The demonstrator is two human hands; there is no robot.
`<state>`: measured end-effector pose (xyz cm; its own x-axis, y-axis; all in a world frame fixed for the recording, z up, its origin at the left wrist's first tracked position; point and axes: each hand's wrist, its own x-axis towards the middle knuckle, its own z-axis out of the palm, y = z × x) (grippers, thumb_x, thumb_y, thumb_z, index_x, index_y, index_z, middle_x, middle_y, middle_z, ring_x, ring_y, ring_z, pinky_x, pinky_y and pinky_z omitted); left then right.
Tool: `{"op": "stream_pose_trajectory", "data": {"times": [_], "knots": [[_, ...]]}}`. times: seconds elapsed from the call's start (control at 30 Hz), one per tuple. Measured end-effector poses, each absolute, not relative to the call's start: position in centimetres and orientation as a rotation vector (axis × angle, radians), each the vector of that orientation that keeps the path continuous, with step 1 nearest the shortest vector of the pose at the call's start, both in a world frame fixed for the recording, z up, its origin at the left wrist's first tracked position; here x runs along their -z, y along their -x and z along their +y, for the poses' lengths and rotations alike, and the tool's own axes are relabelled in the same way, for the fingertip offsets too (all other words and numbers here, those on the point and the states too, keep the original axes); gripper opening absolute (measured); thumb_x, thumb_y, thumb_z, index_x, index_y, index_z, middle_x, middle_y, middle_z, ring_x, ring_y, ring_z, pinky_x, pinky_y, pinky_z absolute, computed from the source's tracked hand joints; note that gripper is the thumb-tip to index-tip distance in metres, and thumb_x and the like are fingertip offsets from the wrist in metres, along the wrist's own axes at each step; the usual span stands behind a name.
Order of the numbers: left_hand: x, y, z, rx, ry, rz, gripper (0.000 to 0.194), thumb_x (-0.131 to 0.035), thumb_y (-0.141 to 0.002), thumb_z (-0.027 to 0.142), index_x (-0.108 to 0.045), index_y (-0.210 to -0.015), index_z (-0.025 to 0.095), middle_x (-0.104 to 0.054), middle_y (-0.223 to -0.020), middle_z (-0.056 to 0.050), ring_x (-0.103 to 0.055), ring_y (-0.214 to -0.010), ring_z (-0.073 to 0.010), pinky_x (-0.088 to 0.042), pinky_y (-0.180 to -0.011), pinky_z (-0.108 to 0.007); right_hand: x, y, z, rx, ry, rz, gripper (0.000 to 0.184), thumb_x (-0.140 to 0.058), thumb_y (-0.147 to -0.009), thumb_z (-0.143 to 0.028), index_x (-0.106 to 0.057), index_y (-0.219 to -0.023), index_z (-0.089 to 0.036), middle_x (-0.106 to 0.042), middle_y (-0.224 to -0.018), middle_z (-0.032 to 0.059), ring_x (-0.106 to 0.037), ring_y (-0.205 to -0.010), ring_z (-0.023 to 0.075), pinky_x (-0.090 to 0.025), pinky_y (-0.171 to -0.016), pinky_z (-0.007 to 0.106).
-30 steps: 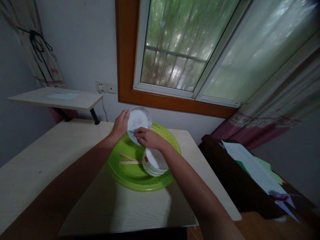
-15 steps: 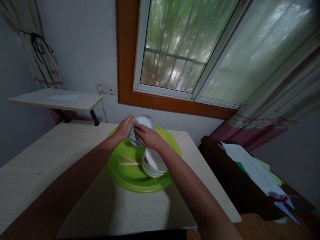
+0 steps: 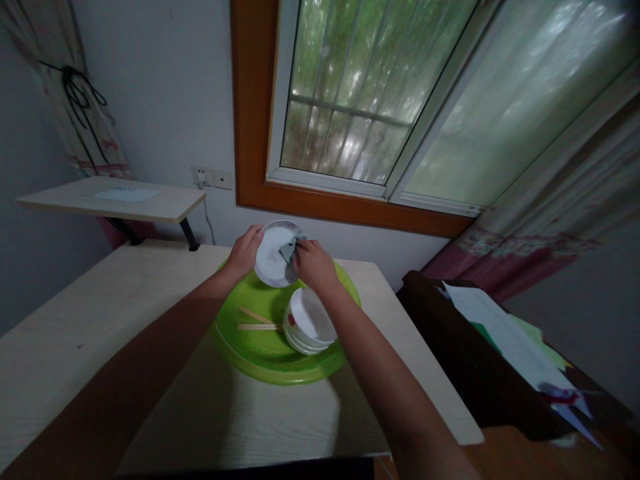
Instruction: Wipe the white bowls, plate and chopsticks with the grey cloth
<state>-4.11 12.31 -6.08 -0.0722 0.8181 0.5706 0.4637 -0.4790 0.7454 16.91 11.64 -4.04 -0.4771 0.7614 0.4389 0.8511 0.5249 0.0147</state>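
Left hand [image 3: 243, 252]: closed on the left edge of a plate, fingers at the rim.

Plate [image 3: 270, 261]: one, white, with a patterned rim; in the left hand's grip, tilted, inner face showing, raised above the tray.

Right hand [image 3: 315, 265]: fingers pinched on a cloth, just right of the plate.

Cloth [image 3: 288, 251]: one, grey, crumpled; between the right fingertips and the plate's inner face, at its upper right.

Bowls [image 3: 311, 319]: white, stacked, tilted, a red mark on the outer side; below the right hand's grip, beside the right forearm, in the tray.

Chopsticks [image 3: 257, 327]: pale, lying in the tray below the left hand's grip; right ends close by the bowls, left ends spread apart.

Tray [image 3: 245, 357]: one, green, round, raised rim; beneath both grips.

Table [image 3: 95, 300]: pale top, under the tray, reaching out to both sides of the hands.

Shelf [image 3: 175, 208]: pale board on dark legs, left of the left hand, well apart from it.
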Motion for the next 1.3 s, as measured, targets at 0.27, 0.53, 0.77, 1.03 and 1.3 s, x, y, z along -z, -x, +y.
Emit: {"op": "stream_pose_trajectory", "data": {"times": [0.27,0.53,0.77,1.03,1.3], "knots": [[5.8,4.4,12.2,-1.641,-1.836,1.462,0.045,-0.036,-0.098,0.047,-0.062,-0.120,0.018,-0.069,-0.116,-0.008,-0.062,-0.104,-0.0216,-0.047,-0.093,-0.033,4.6,-17.0,12.1,0.035,1.281,-2.649,0.033,-0.047,-0.099,-0.027,-0.078,-0.099,-0.013,-0.073,-0.107,0.0142,-0.067,-0.098,0.0205,-0.048,-0.094,0.029],[6.2,4.5,12.8,-1.639,-1.818,1.497,0.043,-0.034,-0.099,0.046,-0.059,-0.122,0.019,-0.068,-0.118,-0.009,-0.061,-0.108,-0.0229,-0.046,-0.098,-0.037,5.7,-16.5,12.3,-0.377,0.632,-2.655,0.029,-0.055,-0.093,-0.015,-0.075,-0.116,-0.017,-0.070,-0.126,0.0088,-0.065,-0.115,0.0182,-0.047,-0.106,0.034],[6.4,3.9,12.7,-1.522,-1.928,1.445,0.046,-0.031,-0.099,0.046,-0.057,-0.125,0.018,-0.067,-0.123,-0.010,-0.060,-0.113,-0.0226,-0.045,-0.103,-0.037,5.2,-15.4,10.9,-0.319,0.544,-2.617,0.040,-0.045,-0.100,-0.023,-0.062,-0.136,-0.018,-0.059,-0.143,0.0110,-0.055,-0.132,0.0205,-0.043,-0.114,0.041],[7.1,3.7,13.3,-1.412,-2.003,1.283,0.047,-0.034,-0.098,0.047,-0.061,-0.124,0.019,-0.068,-0.123,-0.009,-0.061,-0.116,-0.0212,-0.044,-0.106,-0.036,5.2,-15.6,11.6,-0.015,0.706,-2.512,0.045,-0.041,-0.103,-0.030,-0.053,-0.142,-0.012,-0.049,-0.150,0.0148,-0.045,-0.140,0.0229,-0.035,-0.121,0.040],[6.6,3.7,13.0,-1.450,-1.925,1.227,0.053,-0.032,-0.099,0.049,-0.062,-0.126,0.014,-0.068,-0.127,-0.011,-0.061,-0.118,-0.0223,-0.043,-0.108,-0.036,5.2,-16.6,12.9,0.171,1.011,-2.314,0.043,-0.041,-0.103,-0.031,-0.059,-0.136,-0.010,-0.056,-0.141,0.0161,-0.047,-0.134,0.0268,-0.035,-0.120,0.044]]}}
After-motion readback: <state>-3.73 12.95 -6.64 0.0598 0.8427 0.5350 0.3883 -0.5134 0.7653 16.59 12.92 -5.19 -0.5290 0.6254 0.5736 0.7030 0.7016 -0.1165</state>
